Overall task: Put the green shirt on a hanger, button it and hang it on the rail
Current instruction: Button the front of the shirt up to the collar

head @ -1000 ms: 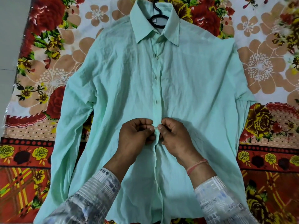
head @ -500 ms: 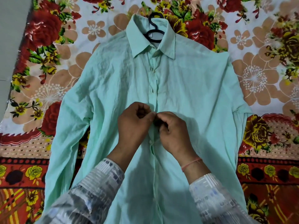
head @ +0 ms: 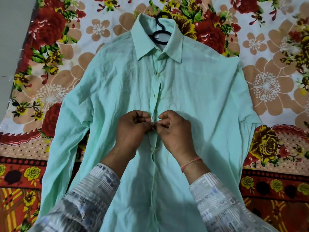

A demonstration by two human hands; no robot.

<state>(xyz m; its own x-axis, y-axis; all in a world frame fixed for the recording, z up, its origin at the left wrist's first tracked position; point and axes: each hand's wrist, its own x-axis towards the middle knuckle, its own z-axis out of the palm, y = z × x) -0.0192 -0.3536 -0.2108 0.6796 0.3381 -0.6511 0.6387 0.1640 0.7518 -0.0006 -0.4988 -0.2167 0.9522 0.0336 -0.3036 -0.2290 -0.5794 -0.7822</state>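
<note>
We found the green shirt (head: 192, 101) lying face up and spread flat on a flowered blanket (head: 267, 39), sleeves out to either side. A black hanger (head: 160, 33) was already inside it; only the hook and the loop at the neck showed through the open collar.

Step in hand, as we judged it: buttoning. Both hands met on the front strip at mid-chest. The left hand (head: 133, 128) was curled with its fingertips nipping the strip's edge from its side. The right hand (head: 175, 128) was curled likewise, thumb and forefinger pressed onto the same spot. Their fingertips were touching or nearly so.

Below the hands the front looked closed, with one button (head: 151, 149) visible just beneath them. Above, two more buttons showed on the strip, and the edges there gaped a little. Whether those were fastened we could not tell.

Next move, our judgement: finish pushing this button through its hole, then shift both hands up the strip to the next one. It calls for holding the two edges lined up so the cloth does not pucker.

Hidden or unclear: the button being worked was covered by the fingers. The hanger's arms lay under the cloth. The shirt's hem was cut off at the bottom edge behind the patterned sleeves (head: 93, 195). No rail was in view.
</note>
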